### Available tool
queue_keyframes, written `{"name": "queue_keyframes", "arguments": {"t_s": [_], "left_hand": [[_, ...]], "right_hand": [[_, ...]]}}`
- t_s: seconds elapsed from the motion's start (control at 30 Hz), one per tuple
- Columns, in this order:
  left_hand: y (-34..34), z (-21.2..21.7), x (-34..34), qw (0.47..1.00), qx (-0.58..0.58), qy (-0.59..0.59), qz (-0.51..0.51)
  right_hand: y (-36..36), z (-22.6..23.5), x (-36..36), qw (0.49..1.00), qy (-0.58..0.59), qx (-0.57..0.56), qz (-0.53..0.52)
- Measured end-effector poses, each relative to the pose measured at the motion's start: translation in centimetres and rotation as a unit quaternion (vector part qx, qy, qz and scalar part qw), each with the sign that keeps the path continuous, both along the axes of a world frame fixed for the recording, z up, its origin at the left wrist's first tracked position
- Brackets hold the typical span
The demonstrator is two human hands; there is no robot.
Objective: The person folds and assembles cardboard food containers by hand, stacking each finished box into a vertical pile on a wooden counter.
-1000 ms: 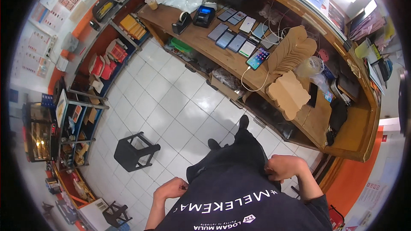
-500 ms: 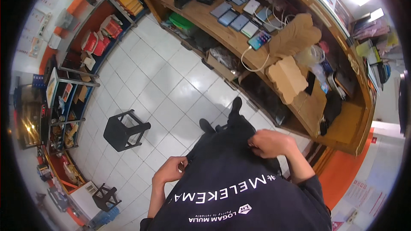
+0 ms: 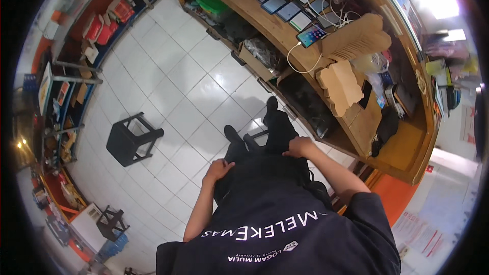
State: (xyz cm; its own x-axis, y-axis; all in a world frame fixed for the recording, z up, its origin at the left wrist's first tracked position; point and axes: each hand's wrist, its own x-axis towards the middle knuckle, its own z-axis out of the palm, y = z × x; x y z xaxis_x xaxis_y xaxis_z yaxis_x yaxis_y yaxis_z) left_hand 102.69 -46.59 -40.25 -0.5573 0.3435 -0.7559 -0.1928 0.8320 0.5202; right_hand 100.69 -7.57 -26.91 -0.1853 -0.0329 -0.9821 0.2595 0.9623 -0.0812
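Both the left hand (image 3: 219,169) and right hand (image 3: 301,147) are half-curled against the black clothing (image 3: 260,173) spread between them, can't tell if they're pinching any, right one's nearer the front edge of the tabletop (image 3: 359,128).

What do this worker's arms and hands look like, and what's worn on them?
The left hand and right hand are ungloved. Short dark sleeves leave the forearms uncovered, with no watch or cable visible. The dark shirt has white printing.
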Motion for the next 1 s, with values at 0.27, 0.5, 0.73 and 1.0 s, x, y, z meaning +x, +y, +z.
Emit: {"name": "queue_keyframes", "arguments": {"t_s": [0.27,0.5,0.73,1.0], "left_hand": [[2.4,1.9,0.6,0.891,0.318,-0.324,0.010],[8.7,-7.7,3.6,0.794,0.479,-0.341,-0.155],[31.4,-33.4,2.7,0.955,0.012,-0.112,-0.275],[38.0,-48.5,9.0,0.903,0.022,-0.280,-0.325]], "right_hand": [[9.7,-7.4,4.4,0.911,-0.013,-0.404,0.075],[15.3,-12.1,0.3,0.939,-0.164,-0.293,-0.077],[21.9,-21.5,7.4,0.974,0.016,0.023,-0.224],[22.6,-33.3,2.7,0.965,0.041,0.024,-0.257]]}}
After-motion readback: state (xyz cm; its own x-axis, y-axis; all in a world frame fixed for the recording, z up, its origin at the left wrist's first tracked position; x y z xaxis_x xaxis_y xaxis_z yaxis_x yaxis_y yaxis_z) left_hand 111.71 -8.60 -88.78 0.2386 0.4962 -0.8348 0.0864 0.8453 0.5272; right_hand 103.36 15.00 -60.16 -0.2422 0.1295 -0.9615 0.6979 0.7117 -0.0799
